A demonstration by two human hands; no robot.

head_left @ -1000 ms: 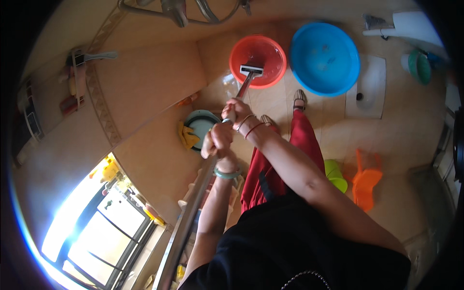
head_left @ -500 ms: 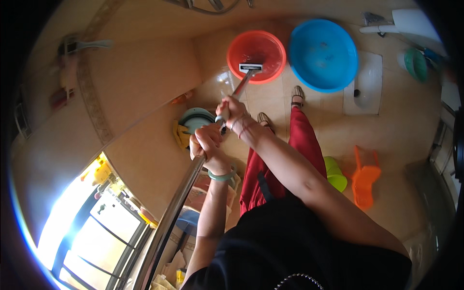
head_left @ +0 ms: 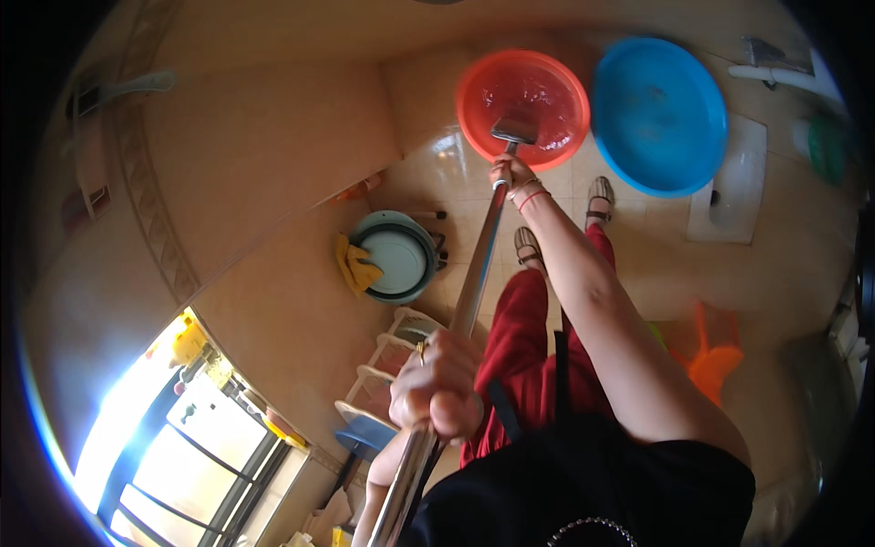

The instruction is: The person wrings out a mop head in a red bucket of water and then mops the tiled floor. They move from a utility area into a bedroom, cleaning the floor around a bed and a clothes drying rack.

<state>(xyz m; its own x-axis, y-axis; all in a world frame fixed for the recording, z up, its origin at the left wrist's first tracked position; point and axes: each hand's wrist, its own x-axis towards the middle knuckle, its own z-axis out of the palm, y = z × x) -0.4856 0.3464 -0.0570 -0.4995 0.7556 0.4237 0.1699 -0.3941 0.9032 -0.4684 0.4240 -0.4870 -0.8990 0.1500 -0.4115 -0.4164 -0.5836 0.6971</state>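
A mop with a long shiny metal handle (head_left: 480,264) slants from near my body toward the far side. Low on the shaft, just above the head, my right hand (head_left: 513,173) is closed round it. Much nearer to me, my left hand (head_left: 433,387) grips the upper handle in a fist. The flat, dark mop head (head_left: 516,130) is at the near part of a red basin (head_left: 466,118) holding rippling water. How deep the head sits is hard to tell.
Touching the red one on its right is a large blue basin (head_left: 656,169), beside a white squat toilet (head_left: 743,178). A grey-green basin (head_left: 398,260) with a yellow cloth (head_left: 357,264) stands left of my feet. An orange plastic chair (head_left: 714,365) and a pale shelf rack (head_left: 369,376) are nearer.
My left hand has moved up the handle toward my body. My right hand has slid down toward the mop head. The view has shifted, with the basins now farther right.
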